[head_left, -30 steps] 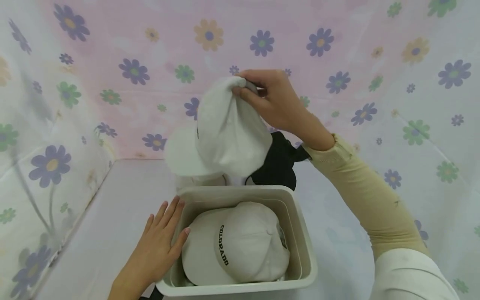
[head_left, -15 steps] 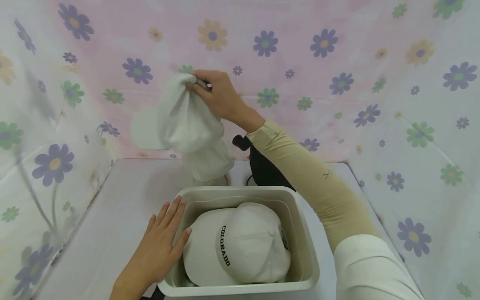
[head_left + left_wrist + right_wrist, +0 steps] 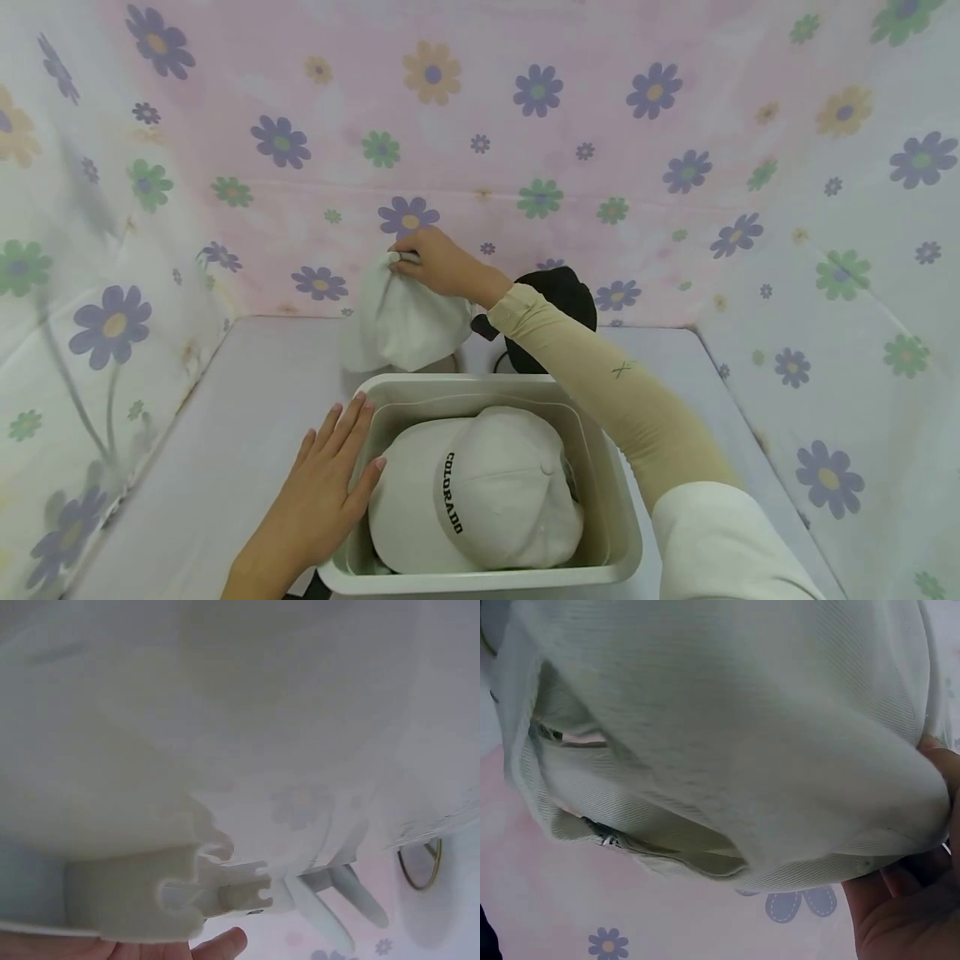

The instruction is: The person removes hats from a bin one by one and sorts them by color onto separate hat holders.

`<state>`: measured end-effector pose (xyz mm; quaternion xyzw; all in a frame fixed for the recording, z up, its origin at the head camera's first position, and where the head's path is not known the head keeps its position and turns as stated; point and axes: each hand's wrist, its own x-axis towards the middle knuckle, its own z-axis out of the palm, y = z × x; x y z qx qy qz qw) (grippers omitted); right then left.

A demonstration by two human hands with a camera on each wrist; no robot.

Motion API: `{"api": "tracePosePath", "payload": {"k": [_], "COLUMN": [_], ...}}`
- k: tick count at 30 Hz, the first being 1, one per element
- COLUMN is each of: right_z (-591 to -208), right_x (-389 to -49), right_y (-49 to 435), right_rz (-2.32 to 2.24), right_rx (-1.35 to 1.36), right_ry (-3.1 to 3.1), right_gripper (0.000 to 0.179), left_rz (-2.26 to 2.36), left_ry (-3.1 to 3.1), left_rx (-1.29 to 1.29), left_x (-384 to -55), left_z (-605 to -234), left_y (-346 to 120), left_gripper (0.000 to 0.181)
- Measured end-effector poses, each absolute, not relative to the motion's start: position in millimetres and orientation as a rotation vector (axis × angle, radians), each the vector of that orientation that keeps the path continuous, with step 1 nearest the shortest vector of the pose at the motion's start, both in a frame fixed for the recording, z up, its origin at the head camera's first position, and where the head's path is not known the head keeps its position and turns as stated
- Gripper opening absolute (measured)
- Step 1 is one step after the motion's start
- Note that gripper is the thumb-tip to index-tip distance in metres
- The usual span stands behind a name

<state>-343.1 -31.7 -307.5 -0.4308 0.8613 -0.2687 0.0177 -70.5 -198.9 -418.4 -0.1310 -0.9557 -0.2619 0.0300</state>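
Observation:
My right hand (image 3: 433, 260) pinches the crown fabric of a white cap (image 3: 420, 329) behind the bin. The cap hangs with its brim toward the left. In the right wrist view, the cap (image 3: 727, 735) fills most of the picture, its back strap opening at left and my fingertips gripping the cloth at right. My left hand (image 3: 318, 483) lies with straight fingers on the left rim of a cream plastic bin (image 3: 487, 379). Inside the bin sits an off-white cap (image 3: 517, 487) lettered COLORADO, brim to the left. The left wrist view shows the bin's wall (image 3: 247, 690) close up.
Behind the bin at right, a black cap (image 3: 576, 302) is partly covered by my right forearm. A thin gold-coloured ring (image 3: 420, 870) shows in the left wrist view. Flower-printed cloth (image 3: 450, 125) encloses the white tabletop (image 3: 247, 400) at the back and sides.
The held white cap went left, showing another pale cap behind the bin, then came down over it and hides it. My left hand has stayed on the rim.

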Motion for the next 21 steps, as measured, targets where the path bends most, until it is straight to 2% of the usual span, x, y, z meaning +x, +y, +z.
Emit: {"api": "tracePosePath", "payload": {"k": [8, 13, 21], "right_z": [-304, -309, -320], "right_x": [-344, -344, -339], "right_y": [-23, -12, -7], "right_rz": [-0.899, -0.830, -0.618], "right_rx": [-1.267, -1.155, -1.166], "right_ry": [2.744, 2.716, 2.675], "right_gripper": [0.024, 0.033, 0.060], "left_rz": [-0.821, -0.817, -0.828], "left_ry": [-2.940, -2.954, -2.948], "left_rx": [-0.419, -0.408, -0.410], "left_x": [-71, -71, -71], "left_z": [-419, -419, -419], "left_y": [-199, -199, -198], "left_gripper": [0.067, 0.068, 0.069]}}
